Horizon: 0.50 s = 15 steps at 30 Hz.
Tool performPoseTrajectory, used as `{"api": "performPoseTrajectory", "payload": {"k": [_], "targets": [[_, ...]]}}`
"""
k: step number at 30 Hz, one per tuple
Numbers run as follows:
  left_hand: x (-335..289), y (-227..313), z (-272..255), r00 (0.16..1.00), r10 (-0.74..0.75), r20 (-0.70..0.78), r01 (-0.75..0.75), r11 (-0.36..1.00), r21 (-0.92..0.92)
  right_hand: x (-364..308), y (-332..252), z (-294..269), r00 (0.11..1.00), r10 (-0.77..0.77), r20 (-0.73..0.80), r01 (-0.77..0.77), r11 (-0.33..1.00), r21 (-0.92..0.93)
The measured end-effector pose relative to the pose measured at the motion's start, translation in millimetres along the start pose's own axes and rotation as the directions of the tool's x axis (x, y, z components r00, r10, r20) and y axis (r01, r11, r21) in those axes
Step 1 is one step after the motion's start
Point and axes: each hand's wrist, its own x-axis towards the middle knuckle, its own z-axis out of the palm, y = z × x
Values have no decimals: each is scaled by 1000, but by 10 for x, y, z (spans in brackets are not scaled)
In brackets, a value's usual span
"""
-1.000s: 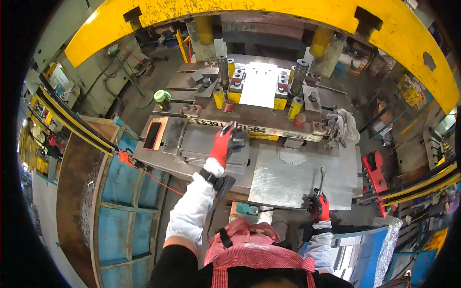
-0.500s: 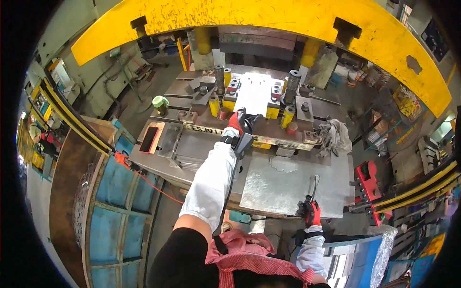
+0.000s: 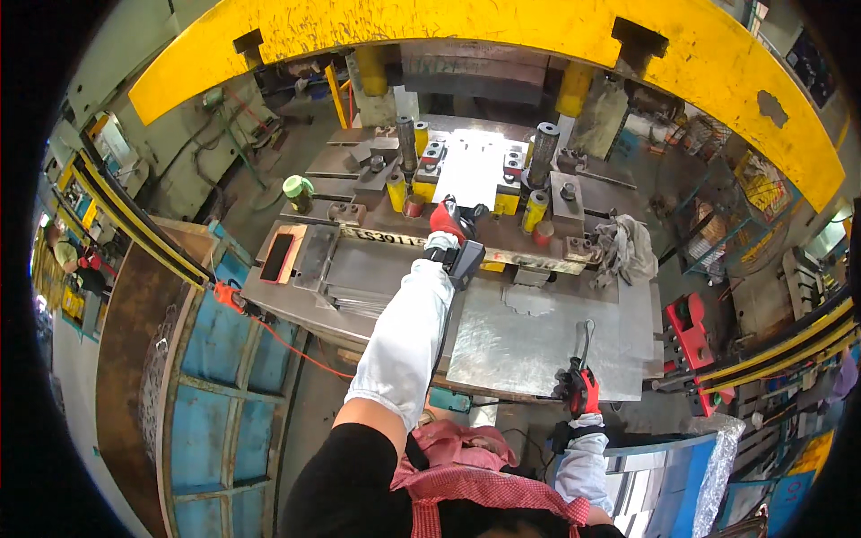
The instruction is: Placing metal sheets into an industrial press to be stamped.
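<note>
My left hand (image 3: 456, 221), in a red and black glove, reaches forward to the near edge of a bright metal sheet (image 3: 470, 166). Its fingers are closed at that edge; glare and the glove partly hide the grip. The sheet lies on a die between yellow posts (image 3: 535, 211) and dark guide pillars (image 3: 543, 154). Near the front edge of the press bed, my right hand (image 3: 578, 391), gloved likewise, is closed around a slim wrench (image 3: 587, 339). The wrench's rounded end points away from me, over a large flat metal plate (image 3: 516, 351).
A yellow press beam (image 3: 502, 22) arches across the far side. On the bed are a phone (image 3: 278, 257), a green-lidded bottle (image 3: 298, 193), stacked sheets (image 3: 359, 300) and a grey rag (image 3: 626, 251). A blue-framed bin (image 3: 211, 394) stands left, a red tool holder (image 3: 689, 336) right.
My left hand has shifted slightly to the right along the sheet's near edge. My right hand still holds the wrench, almost in the same place. The view has tilted a little.
</note>
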Motion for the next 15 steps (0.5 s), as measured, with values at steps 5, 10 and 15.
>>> {"api": "performPoseTrajectory", "payload": {"k": [5,10,15], "targets": [[-890,1286,263,869,-297,396,495,533,-686,-160,-102,-280,988,-100,-116,103,994,26],[-2012,1686,-792,966,-210,151,259,801,-540,-182,-140,-229,997,-73,-38,74,997,31],[-3036,822,-1758,974,-109,-200,148,970,192,-146,-140,-66,998,-37,59,34,997,64]]}}
